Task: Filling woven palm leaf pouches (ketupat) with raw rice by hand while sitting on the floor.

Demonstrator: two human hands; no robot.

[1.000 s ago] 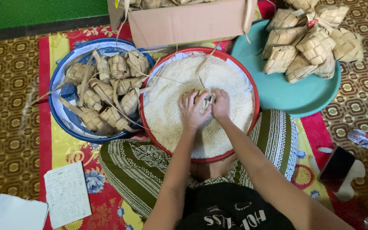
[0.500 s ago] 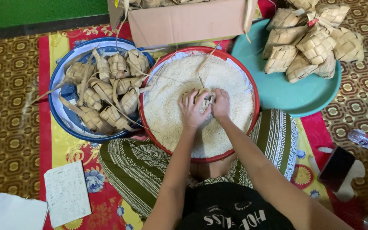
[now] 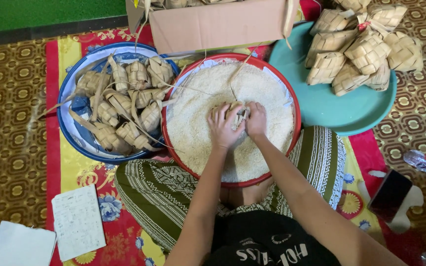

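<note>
Left hand (image 3: 224, 129): fingers curled around the woven leaf pouch (image 3: 232, 111), steadying it over the rice.
Right hand (image 3: 256, 119): fingers pinched shut at the pouch's opening.
Pouch: low above the red basin (image 3: 292, 98), so spilled grains fell back.
Blue basin (image 3: 70, 123): unfilled pouches within left reach.
Teal tray (image 3: 321, 106): plump pouches apart at right.

White rice (image 3: 198, 123) fills a red-rimmed basin (image 3: 292, 93). Tan woven pouches (image 3: 124, 106) lie in a blue bowl (image 3: 67, 123) and on a teal tray (image 3: 341, 111). The sarong (image 3: 159, 192) is green with white stripes; the mat (image 3: 57, 162) red and yellow, flowered.

Home floor: patterned carpet (image 3: 6, 148), mat (image 3: 55, 162)
</note>
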